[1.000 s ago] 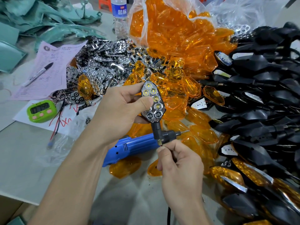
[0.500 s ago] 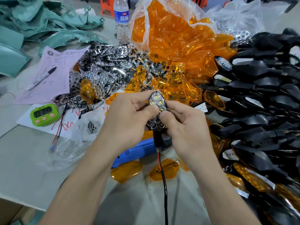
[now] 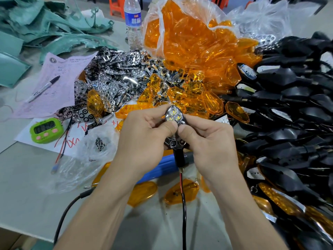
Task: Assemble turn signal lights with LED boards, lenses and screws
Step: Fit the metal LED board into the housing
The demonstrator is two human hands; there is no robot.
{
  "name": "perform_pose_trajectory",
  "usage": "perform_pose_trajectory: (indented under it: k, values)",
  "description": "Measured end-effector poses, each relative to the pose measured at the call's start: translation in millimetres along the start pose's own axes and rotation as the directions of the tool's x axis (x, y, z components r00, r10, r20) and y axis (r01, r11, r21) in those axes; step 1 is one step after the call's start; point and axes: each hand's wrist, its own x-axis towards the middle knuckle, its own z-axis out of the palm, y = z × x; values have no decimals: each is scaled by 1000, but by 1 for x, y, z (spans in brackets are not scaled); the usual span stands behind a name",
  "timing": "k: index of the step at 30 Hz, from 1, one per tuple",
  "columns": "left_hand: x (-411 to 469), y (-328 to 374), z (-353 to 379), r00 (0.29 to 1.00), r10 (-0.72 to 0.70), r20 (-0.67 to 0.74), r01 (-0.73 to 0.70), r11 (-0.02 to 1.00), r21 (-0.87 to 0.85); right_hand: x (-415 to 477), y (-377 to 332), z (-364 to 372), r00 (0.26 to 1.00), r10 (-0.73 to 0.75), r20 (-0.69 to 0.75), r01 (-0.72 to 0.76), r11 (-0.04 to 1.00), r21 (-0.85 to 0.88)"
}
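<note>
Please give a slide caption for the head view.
Left hand and right hand grip a black turn signal light, thumbs on chrome reflector.

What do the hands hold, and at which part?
One turn signal light, at its middle: the left hand pinches its left edge, the right hand its right edge.

Limbs in view, wide-angle, from above.

- The bare left hand (image 3: pixel 144 139) is uncovered from fingertips to wrist, with creases marked at the thumb joint.
- The bare left forearm (image 3: pixel 100 204) is slim and uncovered as far as the frame's bottom edge.
- The bare right hand (image 3: pixel 209 141) shows knuckle ridges and faint tendon lines across its back.
- The bare right forearm (image 3: pixel 239 204) is uncovered down to the frame edge.
- The left thumbnail (image 3: pixel 170 125) and right thumbnail (image 3: pixel 181 131) are cut short, rounded and plain.
- Upper arms and clothing fall outside the frame, so I cannot tell.
</note>
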Motion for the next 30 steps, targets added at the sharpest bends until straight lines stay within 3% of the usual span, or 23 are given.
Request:
perform_pose_trajectory:
  k: [8,14,19,22,26,30]
  values:
    - [0,3,-3,998,-56,-18,55,998,-41,-2,3,4,998,6,-67,-7,1000,-20]
    - [3,8,-6,992,-125,-29,120,984,-133,-7,5,3,975,59,214,-81,992,95]
    - [1,7,-4,995,-102,-20,99,987,-124,-10,4,2,982,54,181,-90,976,197]
    - [2,6,-6,994,-106,-40,102,991,-87,-7,-1,-1,961,152,231,-207,950,236]
    - [7,7,-8,984,-175,-43,171,982,-76,1,-9,-10,881,294,370,-403,876,265]
    - [13,14,-13,977,-215,12,215,970,-115,4,-15,-17,852,296,432,-453,830,325]
